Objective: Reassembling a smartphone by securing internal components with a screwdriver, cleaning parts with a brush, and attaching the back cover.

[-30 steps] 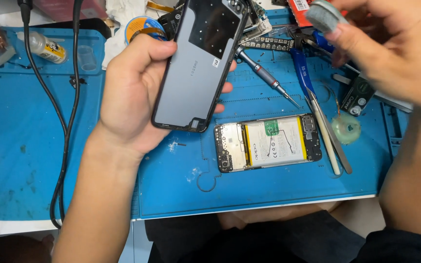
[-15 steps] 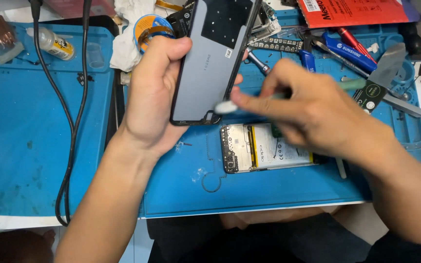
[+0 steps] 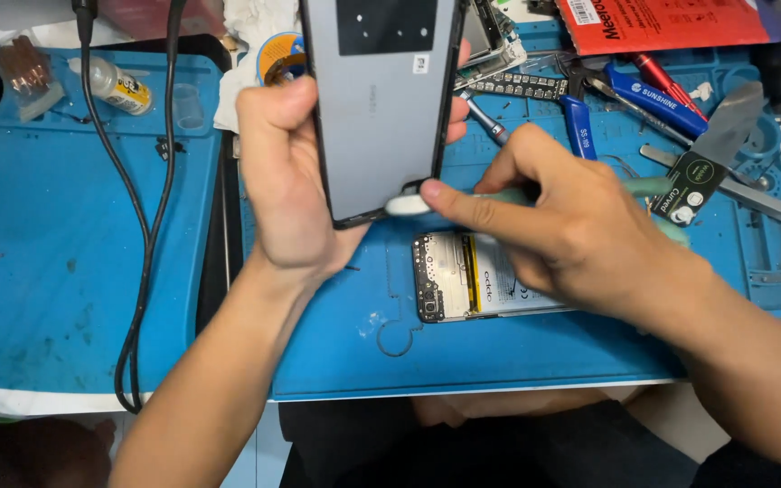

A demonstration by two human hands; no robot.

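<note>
My left hand [image 3: 286,176] holds a grey phone back cover [image 3: 381,99] upright, inner side towards me, with a black square patch near its top. My right hand [image 3: 562,226] grips a pale green-handled brush [image 3: 644,187] and presses its white head [image 3: 406,205] against the cover's lower right corner. Below both hands an opened phone body [image 3: 472,280] lies flat on the blue work mat [image 3: 535,352], showing its battery and board; my right hand hides its right part.
Screwdrivers [image 3: 653,86], tweezers [image 3: 743,194], a red card [image 3: 671,23] and a metal ruler [image 3: 522,86] crowd the mat's far right. Two black cables [image 3: 151,226] run down a second blue mat [image 3: 38,271] on the left, near a small bottle [image 3: 119,86].
My right hand came in from the upper right with the brush and now touches its head to the cover's lower corner. The cover sits higher and more upright in my left hand.
</note>
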